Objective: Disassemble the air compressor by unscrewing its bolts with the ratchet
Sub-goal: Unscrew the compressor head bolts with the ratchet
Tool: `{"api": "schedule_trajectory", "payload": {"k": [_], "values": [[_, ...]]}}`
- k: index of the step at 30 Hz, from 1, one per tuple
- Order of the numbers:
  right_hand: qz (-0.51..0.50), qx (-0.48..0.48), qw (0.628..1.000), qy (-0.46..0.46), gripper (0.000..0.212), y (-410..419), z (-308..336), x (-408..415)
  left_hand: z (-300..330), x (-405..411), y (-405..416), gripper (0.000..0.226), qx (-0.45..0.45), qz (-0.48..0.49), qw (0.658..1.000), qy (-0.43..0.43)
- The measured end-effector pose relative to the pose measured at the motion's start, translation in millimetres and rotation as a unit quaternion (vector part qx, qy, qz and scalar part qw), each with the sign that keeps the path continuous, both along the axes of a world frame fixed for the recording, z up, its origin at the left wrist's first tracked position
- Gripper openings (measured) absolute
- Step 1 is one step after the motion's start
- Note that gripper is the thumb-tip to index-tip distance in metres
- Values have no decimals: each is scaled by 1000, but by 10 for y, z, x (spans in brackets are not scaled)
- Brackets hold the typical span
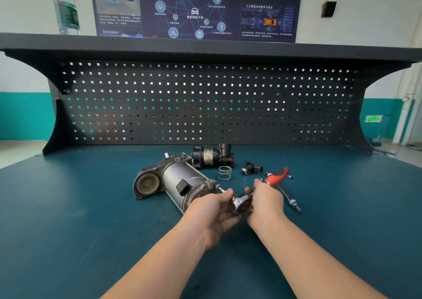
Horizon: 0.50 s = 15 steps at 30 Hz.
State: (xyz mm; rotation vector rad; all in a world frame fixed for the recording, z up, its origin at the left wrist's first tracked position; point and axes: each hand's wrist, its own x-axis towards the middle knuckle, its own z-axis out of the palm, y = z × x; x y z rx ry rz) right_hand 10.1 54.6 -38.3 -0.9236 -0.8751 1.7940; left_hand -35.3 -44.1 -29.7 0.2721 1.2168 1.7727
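Observation:
The air compressor [173,179], a grey motor cylinder with a dark cast head, lies on its side on the green bench top. A long bolt [219,187] sticks out of its near end. The chrome ratchet [239,203] sits between both hands, just in front of that bolt. My left hand [212,207] curls around the ratchet head from the left. My right hand [266,201] grips it from the right, fingers wrapped over the tool. Most of the ratchet is hidden by the fingers.
Behind the compressor stand a black cylinder part [212,155], a loose spring [225,173] and a small black fitting [251,168]. A red-handled T driver [277,176] lies to the right with long bolts [291,199]. A pegboard [205,102] closes the back; a bottle [66,8] stands on the shelf.

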Motion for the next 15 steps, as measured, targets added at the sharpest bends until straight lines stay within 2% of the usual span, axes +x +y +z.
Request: {"api": "schedule_trajectory", "payload": {"k": [2, 3, 5, 7, 10, 11, 12, 13, 15], "values": [[-43, 141, 989, -28, 18, -40, 51, 9, 1, -8, -18, 9, 2, -4, 1000, 3], [-61, 230, 970, -39, 20, -73, 89, 29, 5, -15, -29, 9, 6, -7, 1000, 3], [-71, 406, 909, -60, 22, -161, 154, 79, 14, -27, -42, 11, 19, -10, 1000, 1], [-70, 573, 813, -83, 25, -258, 173, 120, 2, -20, -47, 10, 29, -15, 999, 11], [-81, 787, 595, -140, 21, -376, 157, 125, 0, 56, -32, 24, 104, 23, 994, -40], [-81, 816, 551, -154, 22, -393, 140, 111, -9, 64, -33, 26, 147, 35, 986, -70], [-78, 821, 543, -159, 21, -399, 133, 99, 4, 70, -49, 25, 165, 29, 982, -85], [-81, 808, 563, -155, 17, -396, 133, 92, 7, 52, -59, 23, 150, 9, 985, -81], [-80, 735, 660, -136, 16, -381, 134, 93, 8, -2, -56, 25, 80, -26, 996, -42]]}}
